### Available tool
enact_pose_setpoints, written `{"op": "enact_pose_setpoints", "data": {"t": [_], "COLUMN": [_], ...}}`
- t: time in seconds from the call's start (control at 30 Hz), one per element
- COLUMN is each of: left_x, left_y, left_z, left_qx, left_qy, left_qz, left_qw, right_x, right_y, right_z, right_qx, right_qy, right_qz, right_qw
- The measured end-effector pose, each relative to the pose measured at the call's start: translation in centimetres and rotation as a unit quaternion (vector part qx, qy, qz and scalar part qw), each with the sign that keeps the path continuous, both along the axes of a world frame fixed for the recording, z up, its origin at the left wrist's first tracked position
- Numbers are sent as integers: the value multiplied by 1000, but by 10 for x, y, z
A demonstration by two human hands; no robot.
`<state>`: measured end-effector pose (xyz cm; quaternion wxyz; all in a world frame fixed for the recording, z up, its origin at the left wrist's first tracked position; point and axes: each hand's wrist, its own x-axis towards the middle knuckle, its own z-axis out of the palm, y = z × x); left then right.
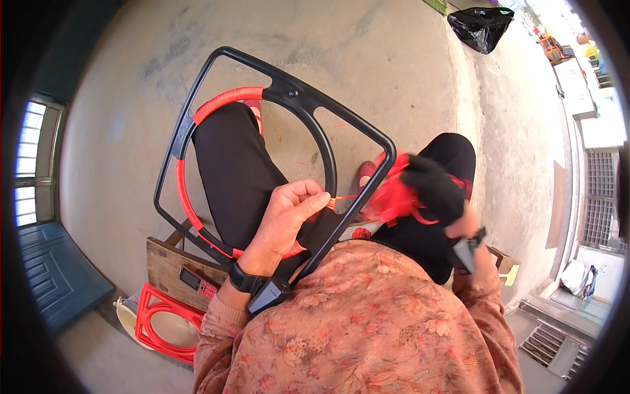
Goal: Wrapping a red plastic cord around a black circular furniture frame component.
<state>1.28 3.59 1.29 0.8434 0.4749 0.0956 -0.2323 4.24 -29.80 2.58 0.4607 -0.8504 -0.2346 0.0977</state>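
Note:
A black frame (293,94) with a round ring inside it rests across my lap. Red cord (226,103) is wound closely round several stretches of the ring, with black sections between. My left hand (289,210) pinches the ring's right side, thumb and forefinger pressed on a short orange-red winding (331,203). From there a thin strand runs to the right, behind the frame's bar. Over my right thigh, my right hand (433,190), in a black glove, is blurred by motion. It appears closed on a loose bundle of red cord (394,197); its fingers are smeared.
On the wooden bench (164,266) at my left lies a mobile phone (197,281). A red plastic frame (146,315) lies on a pale basin (126,318) beside it. A black plastic bag (481,29) sits at the far right. A blue door (62,272) stands at left.

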Motion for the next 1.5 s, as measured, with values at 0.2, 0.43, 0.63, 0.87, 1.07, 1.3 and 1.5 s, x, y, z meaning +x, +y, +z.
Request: {"op": "enact_pose_setpoints", "data": {"t": [0.2, 0.43, 0.63, 0.87, 1.07, 1.3, 1.5], "left_x": [5, 8, 1, 7, 6, 6, 9], "left_y": [-7, -5, -2, 0, 1, -3, -2], "left_z": [0, -9, -24, -19, -14, -9, -6], "left_qx": [9, 40, -48, -86, -94, -62, -16], "left_qy": [-52, 15, 58, 82, 109, 82, 4], "left_qz": [7, 15, 49, 3, 29, 6, 10], "left_qw": [999, 999, 996, 993, 989, 995, 1000], "right_x": [54, 49, 20, 53, 61, 27, 40], "right_y": [59, 117, 133, 21, -72, -174, -149], "right_z": [-70, -66, -16, -17, 30, 8, -15], "right_qx": [-202, 223, 279, 329, 373, 373, 400], "right_qy": [-99, 290, 317, 258, 167, 157, 248], "right_qz": [225, 159, -73, -335, -614, -605, -352], "right_qw": [948, 917, 904, 844, 676, 685, 809]}}
